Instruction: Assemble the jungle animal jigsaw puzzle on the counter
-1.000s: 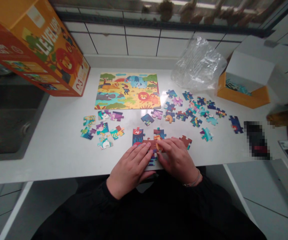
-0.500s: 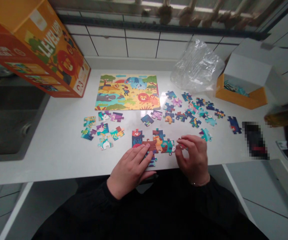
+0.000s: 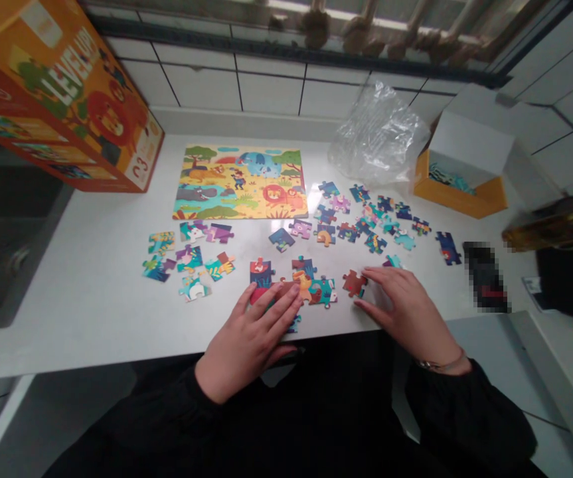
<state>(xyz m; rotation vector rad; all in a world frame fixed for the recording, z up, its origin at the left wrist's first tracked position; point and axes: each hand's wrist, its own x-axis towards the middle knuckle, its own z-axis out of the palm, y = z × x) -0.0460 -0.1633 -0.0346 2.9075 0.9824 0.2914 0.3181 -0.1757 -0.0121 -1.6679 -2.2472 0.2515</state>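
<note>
My left hand (image 3: 249, 332) lies flat over a joined group of puzzle pieces, its fingers stretched out and pressing on them. Visible around those fingers are a dark blue piece with a red animal (image 3: 262, 272), a piece with a tan animal (image 3: 305, 285) and a teal piece (image 3: 323, 291). Some of the group is hidden under my hand. To the right of the group a loose brown puzzle piece (image 3: 354, 283) lies on the counter. My right hand (image 3: 406, 309) is open at its right edge, thumb and fingers apart, fingertips at or very near the piece.
A finished animal puzzle (image 3: 241, 182) lies behind on the white counter (image 3: 107, 285). Loose pieces (image 3: 196, 259) are at left and more (image 3: 376, 219) at right. A plastic bag (image 3: 378, 136), yellow box (image 3: 458, 192), large puzzle box (image 3: 91, 113), blurred dark object (image 3: 486, 275) and sink (image 3: 12, 245) surround them.
My right hand has opened from a pinch, and the brown piece now shows lying flat, apart from the group. The left hand stays on the joined pieces. The view has shifted slightly.
</note>
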